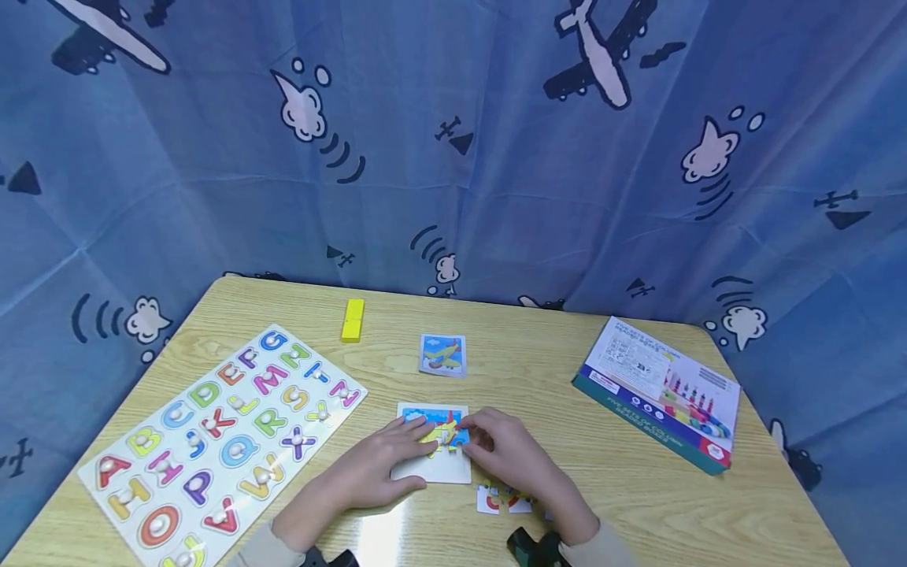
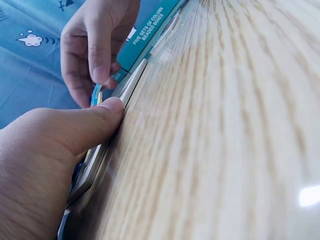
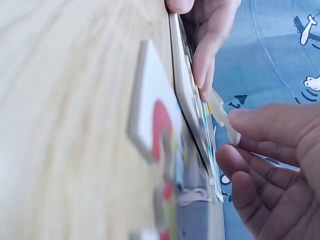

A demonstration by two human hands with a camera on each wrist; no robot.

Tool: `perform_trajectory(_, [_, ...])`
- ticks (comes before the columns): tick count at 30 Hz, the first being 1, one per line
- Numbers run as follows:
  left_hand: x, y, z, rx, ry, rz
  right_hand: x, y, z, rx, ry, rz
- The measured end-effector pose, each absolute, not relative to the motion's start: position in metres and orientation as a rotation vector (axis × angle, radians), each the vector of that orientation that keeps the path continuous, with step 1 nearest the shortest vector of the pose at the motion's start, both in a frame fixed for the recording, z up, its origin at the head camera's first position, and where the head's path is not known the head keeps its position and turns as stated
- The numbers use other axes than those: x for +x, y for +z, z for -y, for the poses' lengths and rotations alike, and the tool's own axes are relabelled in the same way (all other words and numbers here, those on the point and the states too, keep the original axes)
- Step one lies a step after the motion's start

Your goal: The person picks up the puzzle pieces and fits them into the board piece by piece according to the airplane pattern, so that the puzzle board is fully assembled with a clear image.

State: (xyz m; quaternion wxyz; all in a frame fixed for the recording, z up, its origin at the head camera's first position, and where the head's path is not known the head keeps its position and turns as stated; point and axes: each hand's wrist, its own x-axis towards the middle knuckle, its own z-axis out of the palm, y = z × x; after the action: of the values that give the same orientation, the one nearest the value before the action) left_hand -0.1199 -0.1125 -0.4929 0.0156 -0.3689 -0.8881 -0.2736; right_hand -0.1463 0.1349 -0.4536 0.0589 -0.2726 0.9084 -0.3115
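A white puzzle board (image 1: 453,470) lies on the table, its upper part filled with blue, yellow and red picture pieces. My left hand (image 1: 383,465) rests on the board's left side, fingers spread over the pieces; in the left wrist view its thumb (image 2: 95,122) touches the board's edge. Over the right side, my right hand (image 1: 512,453) pinches a puzzle piece (image 3: 224,117) between thumb and fingers, tilted up from the board. Loose puzzle pieces (image 1: 489,499) with red markings lie below the right hand, partly hidden by its wrist. A picture card (image 1: 442,355) with a yellow plane lies beyond the board.
To the left lies a large alphabet peg board (image 1: 234,449) with knobbed letters. A yellow block (image 1: 352,320) lies near the table's back edge. At the right is a beaded-box carton (image 1: 659,394). Behind the table hangs a blue curtain (image 1: 453,157) printed with planes.
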Motion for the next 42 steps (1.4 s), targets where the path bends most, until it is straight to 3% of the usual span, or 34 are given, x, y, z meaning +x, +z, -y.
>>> perform_trajectory(42, [-0.119,-0.493,0.112,-1.181,-0.762,2.757,-0.144,-0.459,-0.121,-1.135,-0.455,-2.944])
